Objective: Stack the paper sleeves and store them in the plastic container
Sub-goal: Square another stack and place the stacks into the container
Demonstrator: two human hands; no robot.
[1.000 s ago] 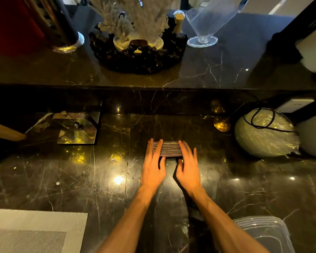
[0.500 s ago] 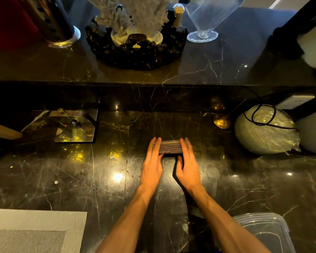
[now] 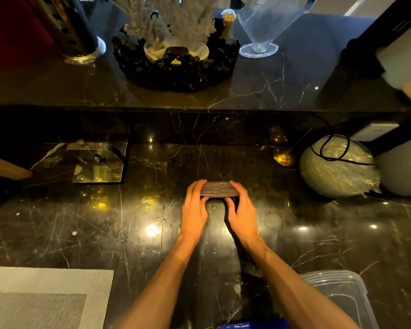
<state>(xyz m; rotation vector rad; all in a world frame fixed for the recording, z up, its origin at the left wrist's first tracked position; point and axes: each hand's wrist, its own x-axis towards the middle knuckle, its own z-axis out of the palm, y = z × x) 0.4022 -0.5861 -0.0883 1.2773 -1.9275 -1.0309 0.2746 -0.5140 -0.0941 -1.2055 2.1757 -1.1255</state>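
A stack of dark ribbed paper sleeves (image 3: 219,189) sits at the middle of the black marble counter. My left hand (image 3: 195,207) grips its left end, fingers curled over the top and thumb under the near edge. My right hand (image 3: 241,210) grips the right end the same way. Whether the stack rests on the counter or is just off it is unclear. A clear plastic container (image 3: 337,293) stands at the near right, by my right forearm, partly cut off by the frame edge.
A raised marble ledge (image 3: 199,108) runs behind, carrying a dark decorative bowl (image 3: 176,67), a glass vase (image 3: 259,43) and a metal cylinder (image 3: 81,43). A wrapped round object (image 3: 337,167) with a black cable lies right. A metal holder (image 3: 97,165) is left; a grey placemat (image 3: 40,298) near left.
My fingers went from lying flat on the stack's ends to curling around them, thumbs tucked under the near edge. The stack looks squared up and tighter between both hands.
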